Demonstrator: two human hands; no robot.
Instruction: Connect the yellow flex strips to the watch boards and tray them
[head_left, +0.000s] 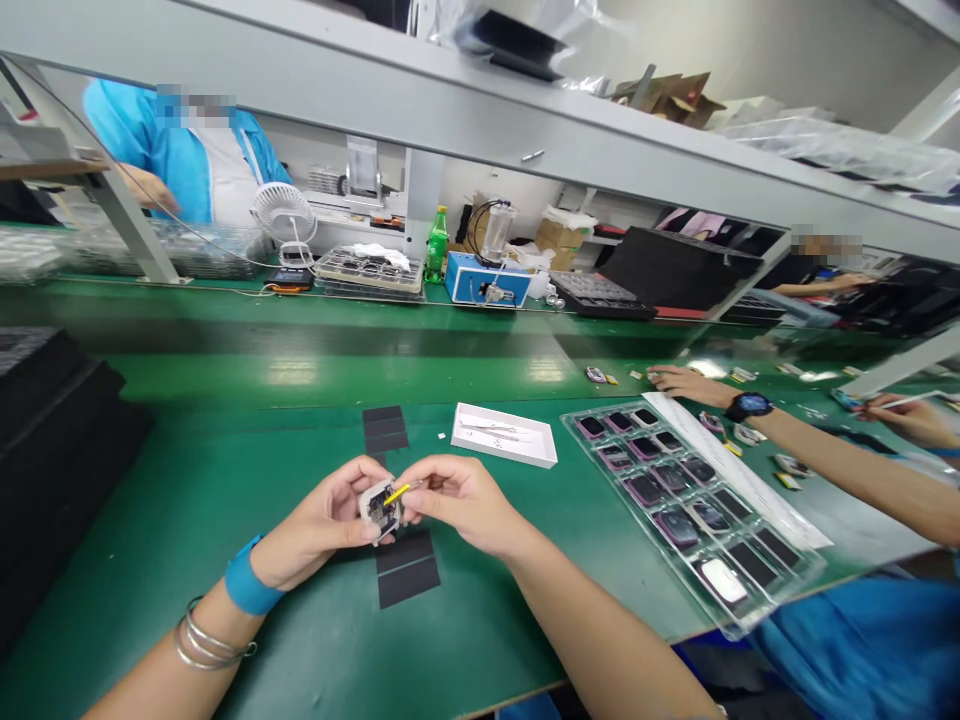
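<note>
My left hand (pixel 319 515) gripped a small white-framed electronic module (pixel 379 510) above the green table (pixel 247 470), and my right hand (pixel 457 500) pinched a yellow strip (pixel 396 493) at its edge, both hands close together. From the module, an open white box (pixel 504 435) holding tweezers (pixel 491 432) lay ahead, a black foam pad (pixel 407 570) lay just below, and a clear tray (pixel 679 505) of dark parts lay to the right.

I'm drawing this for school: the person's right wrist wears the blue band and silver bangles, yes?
No: the blue band and silver bangles are on the left wrist, behind the left hand that grips the small device, as the head view shows.
</note>
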